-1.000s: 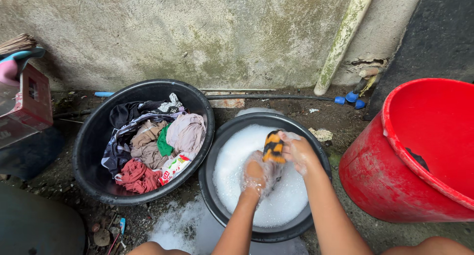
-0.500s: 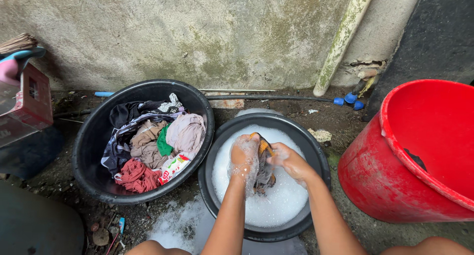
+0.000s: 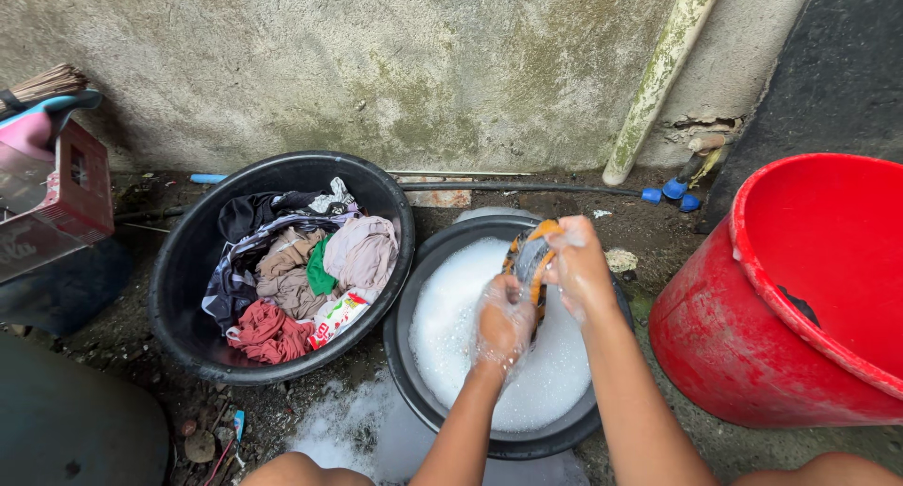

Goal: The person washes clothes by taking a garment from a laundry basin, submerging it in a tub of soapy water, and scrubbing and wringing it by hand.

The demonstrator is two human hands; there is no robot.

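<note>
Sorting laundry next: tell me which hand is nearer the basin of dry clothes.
Left. The left hand is nearer the basin of clothes; the right hand is farther off. Both grip the orange-black cloth.

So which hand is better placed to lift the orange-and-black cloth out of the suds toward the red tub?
Probably the right hand: it grips the top end of the orange-and-black cloth above the black basin of white suds and is nearer the big red plastic tub. The left hand sits lower, soapy, against the cloth.
</note>
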